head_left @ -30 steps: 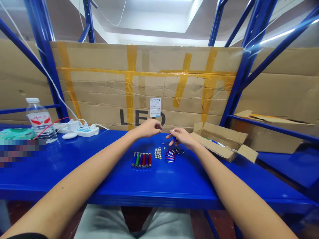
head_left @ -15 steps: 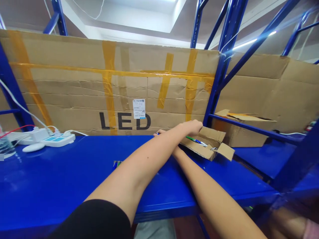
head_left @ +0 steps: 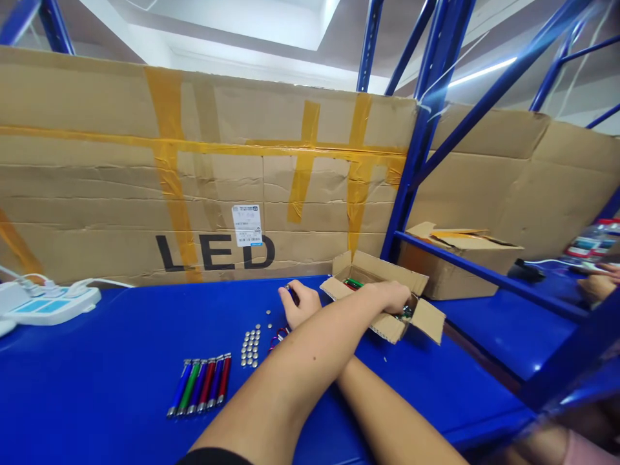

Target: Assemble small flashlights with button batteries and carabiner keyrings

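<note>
My left hand (head_left: pixel 389 298) reaches across my body and dips into the open cardboard box (head_left: pixel 375 268), its fingers hidden by the box wall. Green and red tubes (head_left: pixel 353 283) and a metal clip (head_left: pixel 405 312) lie in the box. My right hand (head_left: pixel 301 305) passes under my left forearm and grips a small dark tube (head_left: pixel 292 295), mostly hidden by the fingers. Just below it are coloured carabiner clips (head_left: pixel 278 339), partly covered by my arm. Left of them stand a block of button cells (head_left: pixel 250 345) and a row of several metal mini flashlights (head_left: pixel 199 386).
The items lie on a blue steel shelf (head_left: pixel 101 368), with a white power strip (head_left: pixel 51 305) at its left end. Behind stands a taped cardboard sheet (head_left: pixel 213 187) printed LED. Another person's hand (head_left: pixel 598 287) works on a shelf at the far right.
My view has swung left. My right hand has moved from beside the box to the shelf above the clips. My left hand has dropped lower into the box.
</note>
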Action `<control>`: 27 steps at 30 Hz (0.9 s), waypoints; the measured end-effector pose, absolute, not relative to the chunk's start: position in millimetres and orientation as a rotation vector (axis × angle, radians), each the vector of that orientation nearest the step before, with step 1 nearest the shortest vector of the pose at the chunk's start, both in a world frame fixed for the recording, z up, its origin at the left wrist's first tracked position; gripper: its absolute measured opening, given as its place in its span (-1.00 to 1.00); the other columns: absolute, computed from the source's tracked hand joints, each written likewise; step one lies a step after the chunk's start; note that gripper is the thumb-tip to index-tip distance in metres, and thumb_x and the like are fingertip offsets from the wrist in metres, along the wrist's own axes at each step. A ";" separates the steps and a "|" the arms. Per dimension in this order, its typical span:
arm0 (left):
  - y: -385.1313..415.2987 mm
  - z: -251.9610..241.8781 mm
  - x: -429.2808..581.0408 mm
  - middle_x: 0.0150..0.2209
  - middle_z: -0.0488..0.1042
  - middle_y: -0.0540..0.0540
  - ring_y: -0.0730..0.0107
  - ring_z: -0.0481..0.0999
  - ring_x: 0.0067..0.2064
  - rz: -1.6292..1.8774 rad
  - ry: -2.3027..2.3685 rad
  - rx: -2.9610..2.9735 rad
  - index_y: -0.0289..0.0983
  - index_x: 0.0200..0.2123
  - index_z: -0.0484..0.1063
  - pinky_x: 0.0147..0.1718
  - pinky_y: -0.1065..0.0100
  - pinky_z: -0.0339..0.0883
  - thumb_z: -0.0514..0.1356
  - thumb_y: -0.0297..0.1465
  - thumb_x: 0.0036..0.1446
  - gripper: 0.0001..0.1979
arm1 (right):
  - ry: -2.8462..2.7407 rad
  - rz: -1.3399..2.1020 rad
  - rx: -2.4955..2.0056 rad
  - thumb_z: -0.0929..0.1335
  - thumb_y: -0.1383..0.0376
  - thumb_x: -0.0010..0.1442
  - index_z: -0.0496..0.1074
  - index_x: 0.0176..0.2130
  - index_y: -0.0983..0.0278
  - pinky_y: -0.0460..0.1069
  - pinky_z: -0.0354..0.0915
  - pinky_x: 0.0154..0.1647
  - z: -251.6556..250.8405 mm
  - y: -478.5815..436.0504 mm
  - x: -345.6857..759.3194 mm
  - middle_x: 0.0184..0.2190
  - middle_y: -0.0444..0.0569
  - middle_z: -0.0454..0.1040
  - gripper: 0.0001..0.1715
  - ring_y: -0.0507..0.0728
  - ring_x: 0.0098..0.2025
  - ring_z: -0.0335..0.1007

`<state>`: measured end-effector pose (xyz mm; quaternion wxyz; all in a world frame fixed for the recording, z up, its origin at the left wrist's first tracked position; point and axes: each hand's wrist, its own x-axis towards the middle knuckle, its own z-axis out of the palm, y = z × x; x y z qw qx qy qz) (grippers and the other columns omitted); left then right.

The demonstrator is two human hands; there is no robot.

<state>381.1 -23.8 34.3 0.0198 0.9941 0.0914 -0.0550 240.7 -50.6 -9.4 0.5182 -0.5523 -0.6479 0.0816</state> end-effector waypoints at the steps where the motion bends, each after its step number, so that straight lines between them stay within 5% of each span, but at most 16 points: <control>1: -25.8 32.4 382.3 -0.01 0.51 -0.30 0.11 0.52 -0.01 -0.155 0.261 3.103 -0.36 -0.03 0.47 -0.13 0.25 0.39 0.12 -0.53 0.11 -0.66 | -1.547 0.183 -1.326 0.23 0.12 0.25 0.24 -0.47 0.23 -0.06 0.08 -0.43 -9.2 -50.8 241.8 -0.54 -0.15 0.34 -0.68 0.04 -0.49 0.23; 14: -24.4 17.1 393.3 -0.06 0.51 -0.32 0.11 0.51 0.00 -0.049 0.209 3.096 -0.38 -0.02 0.43 -0.11 0.23 0.39 0.09 -0.62 0.08 -0.63 | -1.669 0.095 -1.373 0.24 0.16 0.29 0.15 -0.49 0.22 -0.06 0.09 -0.43 -2.4 -54.7 244.1 -0.52 -0.15 0.33 -0.65 0.04 -0.49 0.20; 27: -23.8 27.4 396.1 -0.01 0.50 -0.33 0.03 0.51 -0.03 -0.201 0.125 2.924 -0.41 -0.04 0.45 -0.14 0.18 0.40 0.16 -0.48 -0.03 -0.58 | -1.763 0.008 -1.455 0.23 0.08 0.30 0.34 -0.32 0.20 -0.03 0.20 -0.27 -10.6 -45.0 264.4 -0.34 -0.07 0.49 -0.71 0.11 -0.30 0.39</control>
